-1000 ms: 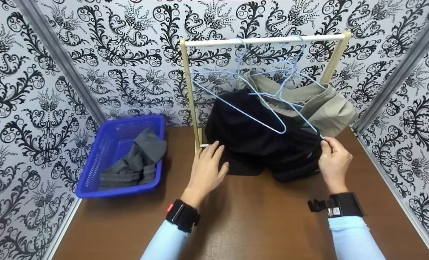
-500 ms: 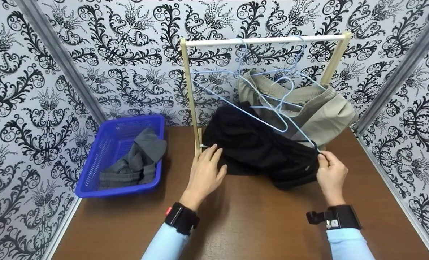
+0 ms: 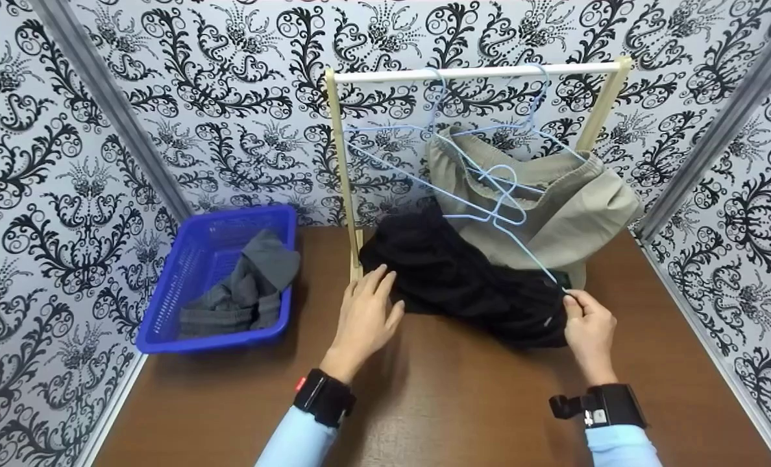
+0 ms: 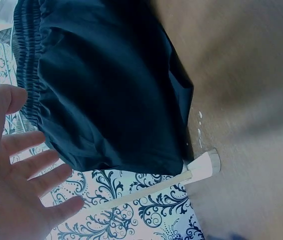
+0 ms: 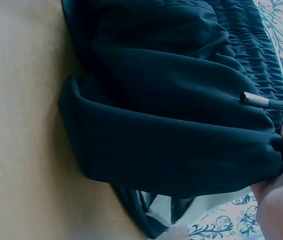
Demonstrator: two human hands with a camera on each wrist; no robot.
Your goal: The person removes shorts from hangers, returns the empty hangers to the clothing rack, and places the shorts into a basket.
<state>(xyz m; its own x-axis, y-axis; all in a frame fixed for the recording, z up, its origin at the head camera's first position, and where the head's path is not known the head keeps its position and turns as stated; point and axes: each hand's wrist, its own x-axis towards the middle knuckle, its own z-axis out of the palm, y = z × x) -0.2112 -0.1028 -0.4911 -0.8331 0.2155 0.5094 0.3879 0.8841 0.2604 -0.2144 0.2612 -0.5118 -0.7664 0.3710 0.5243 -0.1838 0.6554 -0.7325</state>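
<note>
My right hand pinches one end of a light blue hanger together with the waistband of black shorts. The right wrist view has the thumb at the gathered waistband, beside a drawstring with a metal tip. The hanger's hook tilts up and back, and its other end is hidden in the shorts. Fingers spread and relaxed, my left hand is at the left side of the shorts, holding nothing; the left wrist view shows its open palm near the waistband.
Behind stands a small rack with a white rod. From it hang a bare blue hanger and beige shorts on another hanger. At left, a blue basket holds a dark grey garment. Patterned walls enclose the brown table.
My right hand has come down and slightly left, toward me, bringing the hanger and the black shorts lower and uncovering more of the beige shorts. The left hand has barely shifted.
</note>
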